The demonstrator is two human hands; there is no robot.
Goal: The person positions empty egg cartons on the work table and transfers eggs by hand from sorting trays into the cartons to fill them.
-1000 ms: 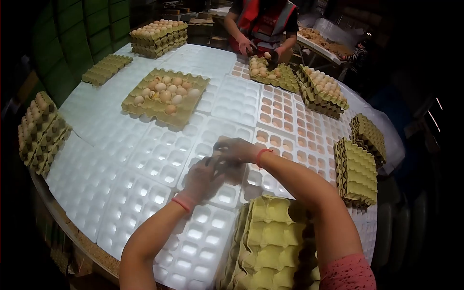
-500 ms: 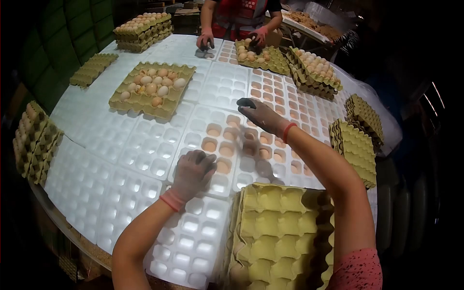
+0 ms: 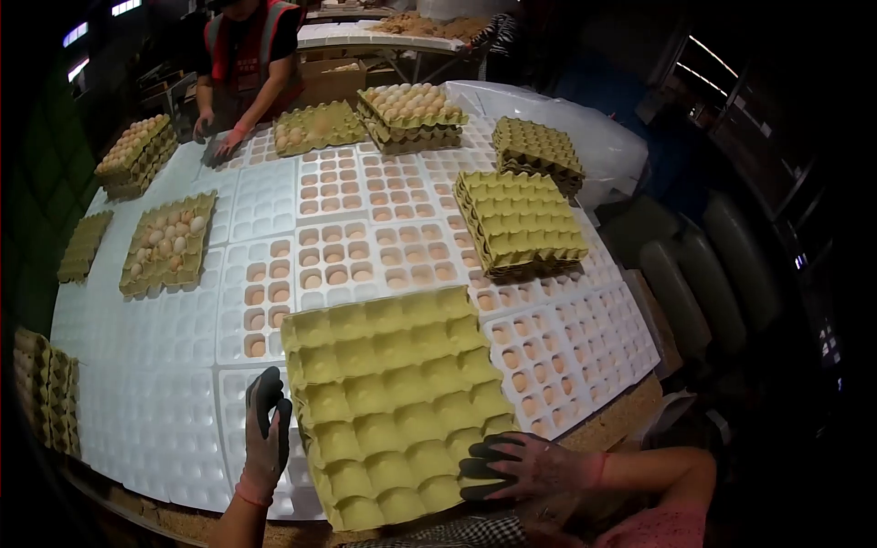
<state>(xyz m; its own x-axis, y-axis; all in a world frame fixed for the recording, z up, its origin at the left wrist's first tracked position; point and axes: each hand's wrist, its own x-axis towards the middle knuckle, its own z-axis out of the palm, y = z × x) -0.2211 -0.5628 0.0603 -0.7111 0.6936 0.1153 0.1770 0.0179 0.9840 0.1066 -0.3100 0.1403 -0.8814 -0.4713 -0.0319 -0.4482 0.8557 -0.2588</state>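
Directly in front of me lies a large yellow-green pulp egg tray (image 3: 393, 393), its cups showing no eggs. My right hand (image 3: 525, 466), in a grey-and-black work glove, rests at the tray's lower right edge with its fingers spread over the rim. Beside the tray's left edge is my left hand (image 3: 265, 438), gloved alike, with fingers raised and a gap between them and the thumb; nothing shows in it. White moulded trays (image 3: 174, 420) cover the table, and eggs (image 3: 256, 320) sit in many of their cells in the middle and on the right.
Several stacked pulp trays (image 3: 521, 219) stand to the right. A tray of loose eggs (image 3: 169, 237) lies at left. Egg-filled stacks (image 3: 411, 105) stand at the back and far left. Across the table a person in a red vest (image 3: 247, 64) has gloved hands over white trays.
My view has swung right. Both hands have drawn back from above the white trays to the sides of the large pulp tray. The co-worker's hands have come together over the white trays.
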